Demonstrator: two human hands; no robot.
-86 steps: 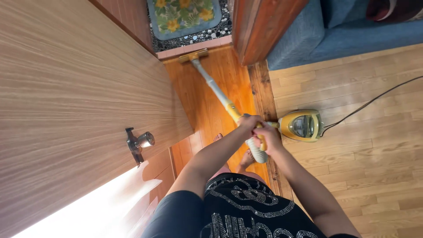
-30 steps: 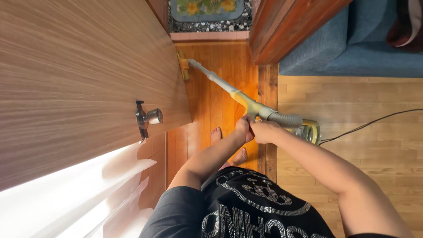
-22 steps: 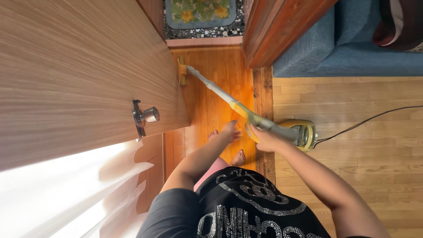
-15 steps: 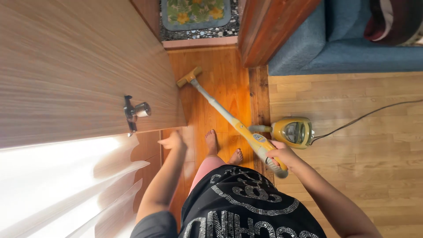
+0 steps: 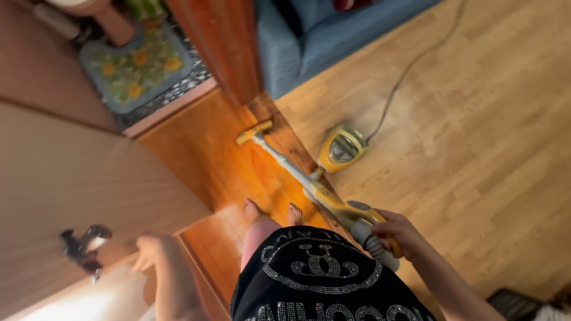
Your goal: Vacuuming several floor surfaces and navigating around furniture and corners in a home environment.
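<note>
While one right hand (image 5: 397, 233) grips one vacuum wand (image 5: 309, 185), one blurred left hand (image 5: 148, 251) hangs open.

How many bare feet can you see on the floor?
2. The left foot and right foot stand side by side on the orange wood floor, just left of the yellow vacuum wand. No others show.

right hand (image 5: 397, 233) gripping vacuum wand (image 5: 309, 185), left hand (image 5: 151, 249) blurred
</note>
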